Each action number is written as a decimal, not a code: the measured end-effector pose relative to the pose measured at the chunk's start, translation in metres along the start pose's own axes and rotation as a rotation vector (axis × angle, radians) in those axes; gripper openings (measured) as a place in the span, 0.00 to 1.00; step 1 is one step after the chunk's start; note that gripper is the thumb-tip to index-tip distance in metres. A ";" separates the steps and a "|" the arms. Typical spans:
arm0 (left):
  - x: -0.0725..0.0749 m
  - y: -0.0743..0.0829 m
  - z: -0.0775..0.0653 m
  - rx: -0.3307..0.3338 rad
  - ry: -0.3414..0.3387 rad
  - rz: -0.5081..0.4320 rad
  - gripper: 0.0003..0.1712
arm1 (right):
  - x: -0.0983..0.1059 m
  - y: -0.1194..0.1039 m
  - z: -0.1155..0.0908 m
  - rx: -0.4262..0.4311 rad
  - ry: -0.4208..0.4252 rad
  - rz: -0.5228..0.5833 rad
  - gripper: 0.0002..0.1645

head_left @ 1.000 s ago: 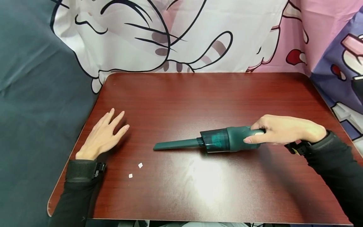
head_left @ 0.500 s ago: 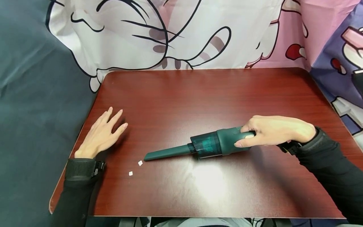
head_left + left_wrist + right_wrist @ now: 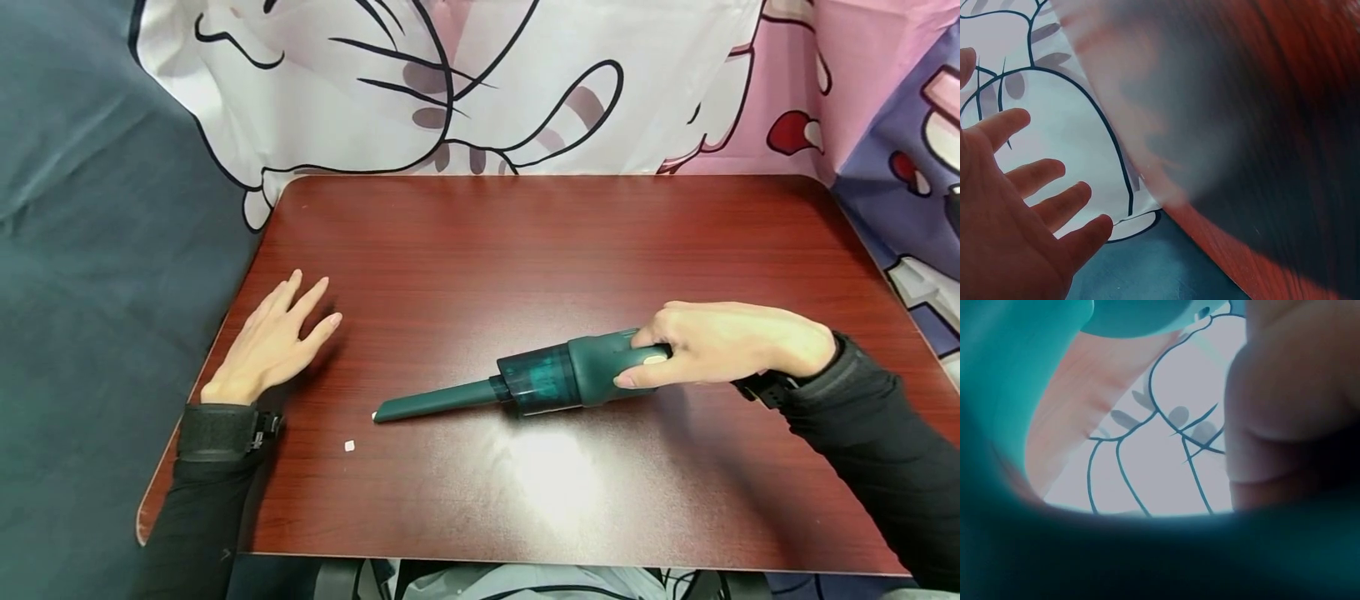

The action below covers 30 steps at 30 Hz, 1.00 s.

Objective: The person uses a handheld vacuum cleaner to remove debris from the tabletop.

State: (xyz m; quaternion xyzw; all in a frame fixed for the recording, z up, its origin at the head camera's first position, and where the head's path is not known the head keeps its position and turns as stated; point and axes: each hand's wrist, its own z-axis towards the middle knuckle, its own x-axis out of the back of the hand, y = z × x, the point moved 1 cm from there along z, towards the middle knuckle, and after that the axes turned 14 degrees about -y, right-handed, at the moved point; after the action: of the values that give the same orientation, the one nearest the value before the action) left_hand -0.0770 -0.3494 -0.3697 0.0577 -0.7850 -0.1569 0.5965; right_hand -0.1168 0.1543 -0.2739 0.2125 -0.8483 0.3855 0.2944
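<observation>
A dark green handheld vacuum cleaner (image 3: 517, 375) with a long narrow nozzle and a see-through dust cup is in my right hand (image 3: 712, 343), which grips its handle. In the right wrist view the green handle (image 3: 1004, 394) fills the near side, with curled fingers (image 3: 1291, 406) beside it. At the nozzle's tip a sliver of a white scrap (image 3: 374, 416) shows; the rest is hidden. A second small white square (image 3: 349, 446) lies just left of the nozzle. My left hand (image 3: 273, 337) has its fingers spread at the table's left side, holding nothing.
The reddish-brown wooden table (image 3: 480, 250) has a glossy top with a bright reflection near the front. A printed cat curtain (image 3: 337, 108) hangs along its back edge. Grey-green cloth (image 3: 97, 292) lies to the left, and a person's lap shows below the front edge.
My right hand has brought the vacuum leftward and towards me, so its nozzle tip has reached the farther white scrap and mostly covers it. The left hand stays in its place.
</observation>
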 end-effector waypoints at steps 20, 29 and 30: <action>-0.005 -0.005 -0.003 0.012 -0.007 -0.017 0.39 | -0.002 -0.008 0.001 0.017 -0.019 -0.018 0.26; -0.002 -0.003 -0.006 0.021 -0.009 -0.019 0.40 | 0.000 -0.018 0.015 0.018 -0.039 -0.067 0.27; -0.003 -0.003 -0.007 0.023 -0.011 -0.020 0.40 | -0.001 -0.018 0.016 0.022 -0.039 -0.065 0.27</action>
State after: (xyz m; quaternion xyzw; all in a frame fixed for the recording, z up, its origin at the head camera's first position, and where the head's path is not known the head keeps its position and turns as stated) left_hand -0.0703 -0.3531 -0.3716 0.0716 -0.7893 -0.1539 0.5900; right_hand -0.1106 0.1310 -0.2730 0.2509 -0.8421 0.3809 0.2877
